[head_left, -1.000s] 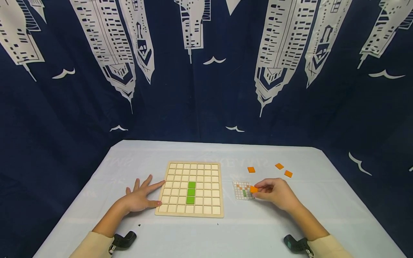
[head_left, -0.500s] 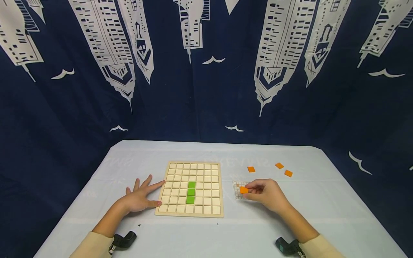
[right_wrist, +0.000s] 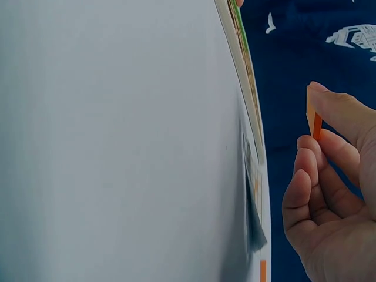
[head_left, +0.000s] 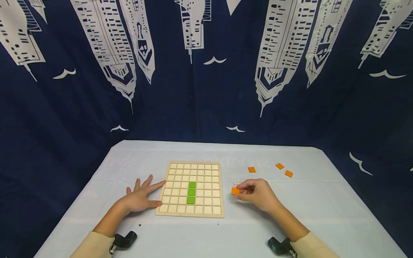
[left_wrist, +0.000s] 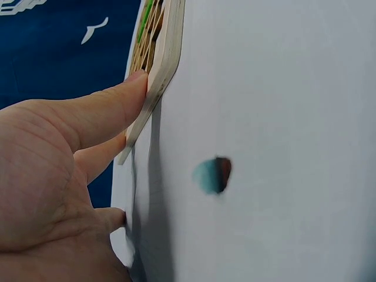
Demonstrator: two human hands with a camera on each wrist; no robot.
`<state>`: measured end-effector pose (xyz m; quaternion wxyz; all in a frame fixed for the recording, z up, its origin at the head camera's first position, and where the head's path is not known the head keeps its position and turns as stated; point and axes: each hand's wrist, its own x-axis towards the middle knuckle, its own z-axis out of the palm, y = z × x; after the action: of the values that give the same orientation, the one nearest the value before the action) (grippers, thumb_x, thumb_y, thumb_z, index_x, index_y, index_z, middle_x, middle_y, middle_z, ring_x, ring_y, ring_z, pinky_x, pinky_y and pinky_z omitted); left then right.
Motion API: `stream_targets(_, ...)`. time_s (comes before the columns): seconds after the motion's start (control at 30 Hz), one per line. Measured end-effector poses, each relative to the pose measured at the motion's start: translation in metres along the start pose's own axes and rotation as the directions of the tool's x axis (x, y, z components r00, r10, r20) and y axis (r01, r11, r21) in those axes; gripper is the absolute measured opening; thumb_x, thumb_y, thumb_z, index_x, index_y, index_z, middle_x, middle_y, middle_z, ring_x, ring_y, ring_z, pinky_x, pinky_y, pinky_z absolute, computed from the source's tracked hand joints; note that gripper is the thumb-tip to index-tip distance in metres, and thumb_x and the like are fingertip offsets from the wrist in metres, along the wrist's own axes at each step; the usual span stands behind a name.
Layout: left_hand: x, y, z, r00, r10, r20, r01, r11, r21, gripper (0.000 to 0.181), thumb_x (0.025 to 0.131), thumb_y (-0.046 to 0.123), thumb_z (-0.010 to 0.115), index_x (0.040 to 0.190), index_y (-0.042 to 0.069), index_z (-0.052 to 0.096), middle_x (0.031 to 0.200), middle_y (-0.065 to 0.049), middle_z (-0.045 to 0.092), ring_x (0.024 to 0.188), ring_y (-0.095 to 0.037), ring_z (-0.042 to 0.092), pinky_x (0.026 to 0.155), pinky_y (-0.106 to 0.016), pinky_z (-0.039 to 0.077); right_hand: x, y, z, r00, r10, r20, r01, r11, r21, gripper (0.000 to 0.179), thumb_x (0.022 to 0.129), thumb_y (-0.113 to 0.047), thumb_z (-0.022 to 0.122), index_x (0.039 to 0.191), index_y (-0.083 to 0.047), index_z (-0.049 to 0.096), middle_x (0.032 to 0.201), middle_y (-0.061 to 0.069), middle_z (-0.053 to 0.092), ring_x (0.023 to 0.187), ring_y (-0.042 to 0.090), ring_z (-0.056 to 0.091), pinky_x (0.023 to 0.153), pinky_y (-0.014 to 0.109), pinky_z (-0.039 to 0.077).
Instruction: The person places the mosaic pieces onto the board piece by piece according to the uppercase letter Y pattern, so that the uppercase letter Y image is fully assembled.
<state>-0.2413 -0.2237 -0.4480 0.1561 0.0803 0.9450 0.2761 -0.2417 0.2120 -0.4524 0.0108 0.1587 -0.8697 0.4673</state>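
Note:
My right hand point(head_left: 259, 195) pinches an orange square tile point(head_left: 235, 191) between thumb and fingers, raised off the table in the right wrist view. Beneath it lies a small grid pattern card point(head_left: 236, 183), mostly hidden by the hand. To the left is a wooden grid board point(head_left: 189, 215) with a column of three green tiles point(head_left: 191, 192) in its cells. My left hand point(head_left: 140, 198) has its fingers spread, thumb and a finger touching the board's left edge. The left wrist view shows the thumb point(left_wrist: 126, 106) against the board's rim.
Three loose orange tiles lie toward the back right: one tile point(head_left: 251, 170) behind the card, another tile point(head_left: 279, 166) and a third tile point(head_left: 288, 174) farther right. A small dark speck point(head_left: 140, 225) is on the white table point(head_left: 180, 236). A navy patterned cloth point(head_left: 200, 96) hangs behind.
My right hand has moved left across the card with the orange tile, toward the board. The left hand and the board have stayed in place.

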Motion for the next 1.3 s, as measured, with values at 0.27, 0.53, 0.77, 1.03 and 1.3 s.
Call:
stream_targets(0.27, 0.0, 0.001, 0.001, 1.0, -0.004, 0.002, 0.004, 1.0, 0.002, 0.086, 0.082, 0.049, 0.081, 0.157, 0.027, 0.043, 0.169, -0.03, 0.004, 0.149, -0.064, -0.017, 0.105, -0.087, -0.012, 0.008, -0.006, 0.013, 0.999, -0.019, 0.032, 0.018, 0.999, 0.046, 0.027, 0.075, -0.019, 0.092, 0.096, -0.007, 0.079, 0.078, 0.002, 0.073, 0.068, 0.012, 0.063, 0.062, 0.022, 0.055)
stream_targets(0.53, -0.001, 0.001, 0.002, 1.0, 0.003, 0.0, -0.003, 1.0, 0.002, 0.086, 0.082, 0.048, 0.081, 0.157, 0.025, 0.043, 0.169, -0.031, 0.004, 0.148, -0.064, -0.017, 0.105, -0.087, -0.012, 0.015, -0.012, 0.025, 0.997, -0.056, 0.057, 0.052, 0.995, 0.083, 0.026, 0.076, -0.017, 0.091, 0.097, -0.005, 0.079, 0.08, 0.004, 0.074, 0.069, 0.01, 0.063, 0.063, 0.021, 0.055)
stream_targets(0.77, -0.002, 0.001, 0.001, 1.0, -0.003, 0.011, 0.003, 1.0, 0.003, 0.086, 0.083, 0.048, 0.08, 0.157, 0.026, 0.042, 0.169, -0.029, 0.003, 0.149, -0.063, -0.018, 0.106, -0.086, -0.012, 0.022, -0.016, 0.035, 0.995, -0.07, 0.067, 0.066, 0.996, 0.065, 0.025, 0.075, -0.017, 0.092, 0.093, -0.007, 0.079, 0.077, 0.002, 0.073, 0.067, 0.01, 0.063, 0.062, 0.021, 0.054)
stream_targets(1.03, -0.001, 0.001, 0.001, 1.0, 0.0, 0.004, 0.0, 1.0, -0.004, 0.086, 0.082, 0.048, 0.081, 0.157, 0.027, 0.043, 0.169, -0.03, 0.003, 0.149, -0.064, -0.017, 0.105, -0.086, -0.012, 0.034, -0.025, 0.044, 0.993, -0.086, 0.079, 0.083, 0.996, 0.043, 0.024, 0.075, -0.017, 0.093, 0.092, -0.009, 0.079, 0.077, -0.001, 0.074, 0.067, 0.009, 0.064, 0.062, 0.021, 0.054)
stream_targets(1.3, 0.001, -0.001, 0.001, 1.0, -0.003, 0.002, 0.003, 1.0, -0.006, 0.088, 0.081, 0.049, 0.081, 0.157, 0.028, 0.043, 0.169, -0.03, 0.003, 0.149, -0.064, -0.017, 0.105, -0.087, -0.012, 0.048, -0.037, 0.05, 0.989, -0.108, 0.103, 0.104, 0.994, 0.036, 0.023, 0.074, -0.017, 0.093, 0.092, -0.01, 0.08, 0.079, 0.0, 0.074, 0.069, 0.011, 0.063, 0.065, 0.022, 0.055)
